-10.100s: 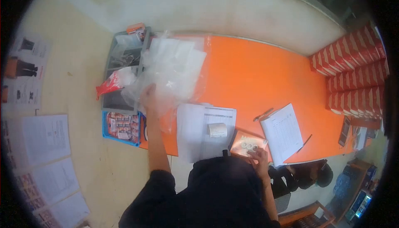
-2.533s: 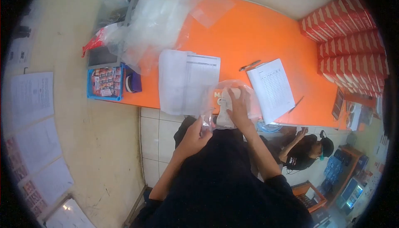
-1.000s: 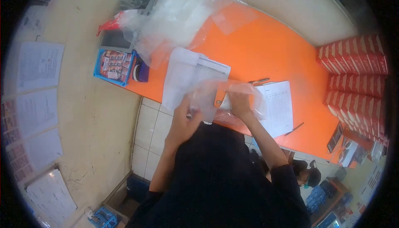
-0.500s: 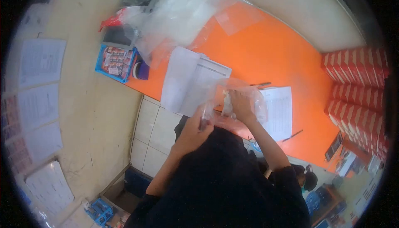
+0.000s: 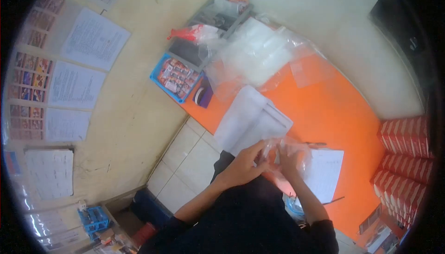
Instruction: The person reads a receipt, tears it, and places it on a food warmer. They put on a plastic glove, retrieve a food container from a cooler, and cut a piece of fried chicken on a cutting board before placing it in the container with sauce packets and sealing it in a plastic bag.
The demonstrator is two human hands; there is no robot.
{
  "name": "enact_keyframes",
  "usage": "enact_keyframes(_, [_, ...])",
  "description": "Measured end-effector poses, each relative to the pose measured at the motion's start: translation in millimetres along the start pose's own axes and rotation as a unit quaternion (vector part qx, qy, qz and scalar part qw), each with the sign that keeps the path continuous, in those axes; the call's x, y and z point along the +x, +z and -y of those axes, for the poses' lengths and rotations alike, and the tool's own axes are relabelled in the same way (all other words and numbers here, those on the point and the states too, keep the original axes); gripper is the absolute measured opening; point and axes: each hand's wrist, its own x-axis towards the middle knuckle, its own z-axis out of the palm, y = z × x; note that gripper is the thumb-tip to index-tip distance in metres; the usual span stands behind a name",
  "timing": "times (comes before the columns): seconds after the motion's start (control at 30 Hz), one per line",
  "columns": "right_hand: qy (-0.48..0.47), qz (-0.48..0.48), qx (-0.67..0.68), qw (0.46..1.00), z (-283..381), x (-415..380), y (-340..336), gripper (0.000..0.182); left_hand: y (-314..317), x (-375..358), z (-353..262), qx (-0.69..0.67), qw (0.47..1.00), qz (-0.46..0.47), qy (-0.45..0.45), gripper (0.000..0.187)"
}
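Note:
Both of my hands hold a clear plastic bag just above the near edge of the orange table. My left hand pinches the bag's left side. My right hand is pushed into the bag, and what it holds inside is blurred. A white printed sheet lies on the table left of the bag, and another printed sheet lies to its right, partly under my right hand.
A heap of clear plastic bags covers the table's far left end beside a grey tray and a blue tray of small packs. Red boxes are stacked at the right. Papers hang on the wall.
The view has swung, so the table now runs diagonally toward the lower right. My hands have come closer together on the bag, with my right hand still inside it.

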Motion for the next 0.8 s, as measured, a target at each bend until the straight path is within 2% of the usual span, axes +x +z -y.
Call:
enact_keyframes(0.07, [-0.022,-0.150,-0.130,0.980,20.5,-18.4,-10.8,0.097,-28.8,17.7,-0.1,0.061,0.997,0.048,0.029,0.041])
enact_keyframes(0.17, [-0.018,-0.217,-0.069,0.973,51.0,-42.9,-85.3,0.103,-119.5,54.9,-0.5,0.167,0.982,-0.006,0.093,0.033])
enact_keyframes(0.2, [0.014,-0.151,-0.063,0.986,63.5,-53.1,-115.8,0.092,-162.7,83.2,13.9,0.188,0.963,-0.066,0.180,0.026])
enact_keyframes(0.23, [0.007,-0.136,0.063,0.989,59.7,-55.1,-127.1,0.083,-202.2,99.9,-22.3,0.212,0.969,-0.118,0.049,0.027])
enact_keyframes(0.27, [-0.001,-0.119,0.188,0.975,50.1,-59.6,-133.0,0.074,-250.3,137.5,9.9,0.159,0.961,-0.206,0.094,0.028])
enact_keyframes(0.33, [0.020,-0.162,0.199,0.966,50.6,-72.8,-153.2,0.038,-330.0,222.4,60.6,0.304,0.836,-0.411,0.199,0.030])
enact_keyframes(0.37, [0.051,-0.217,0.214,0.951,52.2,-78.6,-158.3,0.025,-369.3,268.7,120.0,0.372,0.805,-0.404,0.223,0.031])
enact_keyframes(0.4, [0.149,-0.208,0.290,0.922,83.4,-85.5,-198.0,0.019,-399.1,304.2,165.6,0.435,0.770,-0.396,0.246,0.031])
enact_keyframes(0.43, [0.189,-0.242,0.241,0.921,95.3,-86.5,-214.7,0.017,-414.8,316.9,175.8,0.445,0.813,-0.327,0.187,0.031])
enact_keyframes(0.5, [0.240,-0.361,0.236,0.870,138.9,-79.8,-257.4,0.012,-426.6,338.7,190.1,0.451,0.872,-0.177,0.067,0.030])
enact_keyframes(0.6, [0.184,-0.550,0.225,0.783,182.6,-53.1,-285.5,0.007,-423.3,321.9,140.2,0.367,0.861,-0.306,0.176,0.027])
enact_keyframes(0.67, [0.103,-0.573,0.278,0.764,218.6,-21.2,-312.2,0.011,-416.0,294.9,86.3,0.326,0.863,-0.318,0.217,0.024])
enact_keyframes(0.7, [0.091,-0.532,0.279,0.794,231.9,-3.6,-324.8,0.016,-414.2,285.9,63.6,0.304,0.862,-0.326,0.241,0.023])
enact_keyframes(0.77, [-0.039,-0.486,0.308,0.817,260.8,53.9,-351.0,0.028,-414.3,277.3,38.6,0.238,0.892,-0.272,0.271,0.020])
enact_keyframes(0.8, [-0.059,-0.423,0.359,0.830,274.1,82.8,-361.2,0.038,-414.7,272.9,31.9,0.205,0.904,-0.245,0.283,0.019])
